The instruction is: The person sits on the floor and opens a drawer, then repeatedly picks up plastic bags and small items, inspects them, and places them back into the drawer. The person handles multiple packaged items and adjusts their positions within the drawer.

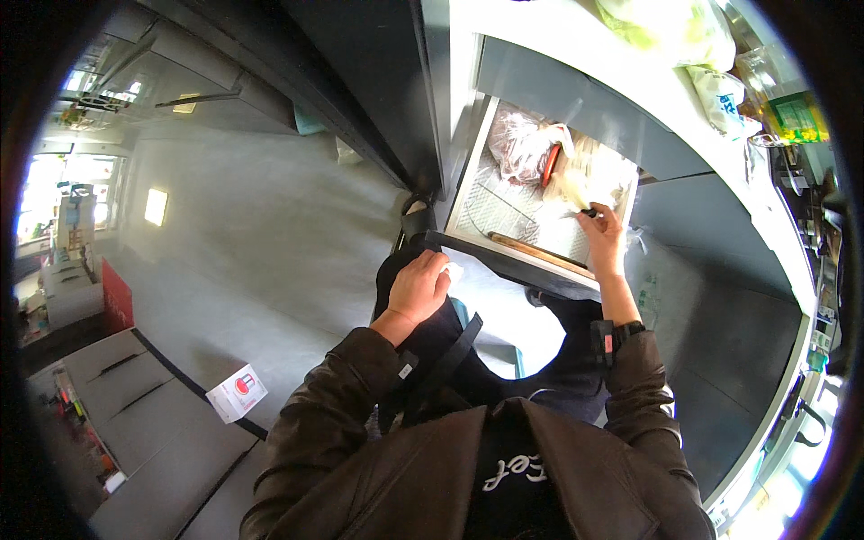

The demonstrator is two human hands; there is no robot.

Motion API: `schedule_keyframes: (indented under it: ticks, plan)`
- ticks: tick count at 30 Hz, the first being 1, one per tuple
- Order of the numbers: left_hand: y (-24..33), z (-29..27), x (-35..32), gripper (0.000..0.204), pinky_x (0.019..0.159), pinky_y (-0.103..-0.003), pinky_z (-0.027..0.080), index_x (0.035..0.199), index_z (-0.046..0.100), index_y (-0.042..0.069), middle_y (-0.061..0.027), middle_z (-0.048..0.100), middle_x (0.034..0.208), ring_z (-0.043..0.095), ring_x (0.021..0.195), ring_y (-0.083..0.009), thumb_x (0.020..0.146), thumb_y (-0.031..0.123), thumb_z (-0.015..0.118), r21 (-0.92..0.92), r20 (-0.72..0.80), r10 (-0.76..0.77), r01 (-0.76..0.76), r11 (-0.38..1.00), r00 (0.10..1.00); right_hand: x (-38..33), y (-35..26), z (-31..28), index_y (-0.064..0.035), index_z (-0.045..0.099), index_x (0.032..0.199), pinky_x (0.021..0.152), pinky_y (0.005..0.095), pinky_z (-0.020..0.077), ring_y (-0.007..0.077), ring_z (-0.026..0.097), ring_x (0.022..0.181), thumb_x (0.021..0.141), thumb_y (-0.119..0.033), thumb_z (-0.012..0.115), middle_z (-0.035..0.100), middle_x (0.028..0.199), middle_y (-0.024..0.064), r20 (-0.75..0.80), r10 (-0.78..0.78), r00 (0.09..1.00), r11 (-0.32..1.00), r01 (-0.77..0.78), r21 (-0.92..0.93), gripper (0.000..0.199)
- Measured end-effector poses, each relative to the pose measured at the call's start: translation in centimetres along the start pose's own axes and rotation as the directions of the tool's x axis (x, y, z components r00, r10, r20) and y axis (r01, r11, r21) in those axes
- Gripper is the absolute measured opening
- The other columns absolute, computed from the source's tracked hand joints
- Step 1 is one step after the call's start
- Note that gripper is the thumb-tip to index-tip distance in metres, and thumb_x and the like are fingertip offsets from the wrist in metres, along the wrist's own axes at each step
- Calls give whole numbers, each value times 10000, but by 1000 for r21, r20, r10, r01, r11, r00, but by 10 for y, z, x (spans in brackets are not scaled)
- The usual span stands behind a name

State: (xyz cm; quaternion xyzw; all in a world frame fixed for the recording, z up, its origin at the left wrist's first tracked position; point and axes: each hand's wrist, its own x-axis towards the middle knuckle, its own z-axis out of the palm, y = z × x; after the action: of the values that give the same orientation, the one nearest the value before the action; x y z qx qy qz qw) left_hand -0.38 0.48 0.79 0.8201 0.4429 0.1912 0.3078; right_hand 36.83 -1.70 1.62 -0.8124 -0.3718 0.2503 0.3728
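An open drawer [477, 211] lies in front of me, its patterned liner partly bare. My right hand [606, 241] reaches over its right side, thumb and fingers pinched on a small black object [589, 213] whose kind I cannot make out. Beside those fingers lie pale clear plastic bags [569, 184]. Farther left in the drawer are a bag with reddish contents [522, 148] and a red curved item [550, 166]. A wooden stick [540, 253] rests along the front panel. Near the drawer's front left corner, my left hand [419, 290] is closed around a crumpled white piece [454, 271], mostly hidden.
The white countertop [621, 58] curves above the drawer, carrying plastic bags and an oil bottle [792, 108]. A tall dark cabinet door [360, 81] stands left of the drawer. My knees flank a light stool [504, 355]. A white box [237, 393] sits at lower left.
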Motion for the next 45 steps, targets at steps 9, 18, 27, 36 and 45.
schedule_keyframes:
  ticks: [9,18,27,36,45]
  plan:
    - [-6,-3,9,179,743,-471,554,1050,594,71,-138,632,945,661,863,-370,879,102,637,-3,24,-4,4,1000,1000,109,33,30,-104,725,1088,983,421,518,361,590,1193,767,-69,832,530,1365,172,-207,-307,929,910,223,-348,340]
    - [-5,-12,20,153,723,-459,556,1034,604,39,-143,637,928,660,826,-375,886,79,606,-8,50,-22,22,1000,999,152,50,101,-68,699,1214,1097,487,408,411,481,1314,824,-186,807,436,1486,185,-460,-293,838,936,154,-317,422]
    - [-7,-12,19,184,719,-437,550,1061,609,27,-136,638,926,655,809,-356,886,82,614,12,47,14,-15,1000,999,166,8,93,-139,564,1437,1096,646,255,412,314,1465,855,-248,622,412,1591,148,-89,-60,994,634,-30,-772,595]
    - [-5,-11,19,182,724,-442,545,1051,607,27,-136,635,928,654,820,-351,876,75,608,21,70,-9,7,1000,997,94,10,111,-26,515,1430,1074,435,477,403,549,1307,866,-31,671,514,1478,238,47,-352,935,911,354,-210,586]
    - [-5,-13,20,185,730,-445,541,1056,603,29,-139,629,929,651,820,-361,877,73,605,-1,68,-19,20,1000,997,165,17,134,-54,484,1440,964,435,540,351,655,1116,747,-201,839,629,1225,172,115,-54,992,991,67,-113,792]
